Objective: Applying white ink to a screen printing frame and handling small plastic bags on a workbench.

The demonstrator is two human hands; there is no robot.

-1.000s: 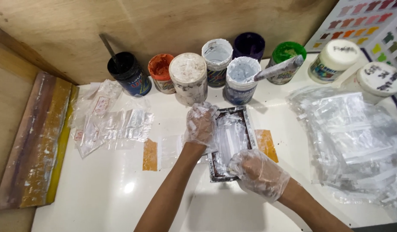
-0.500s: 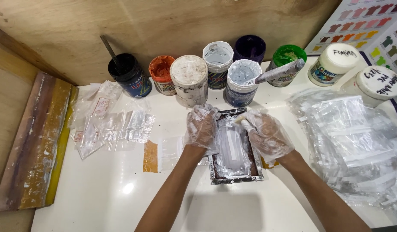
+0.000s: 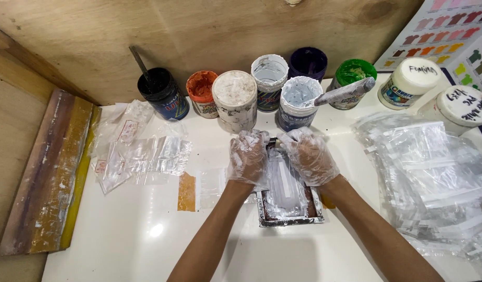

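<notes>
White tabletop [image 3: 147,245]: gloved hands' fingers [image 3: 254,143] clamped on small metal-framed screen [image 3: 289,201], smeared white

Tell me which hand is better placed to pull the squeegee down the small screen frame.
Probably the right hand: it sits at the frame's top edge, seemingly gripping the tool there. The left hand rests on the frame's left side, better for steadying it.
</notes>
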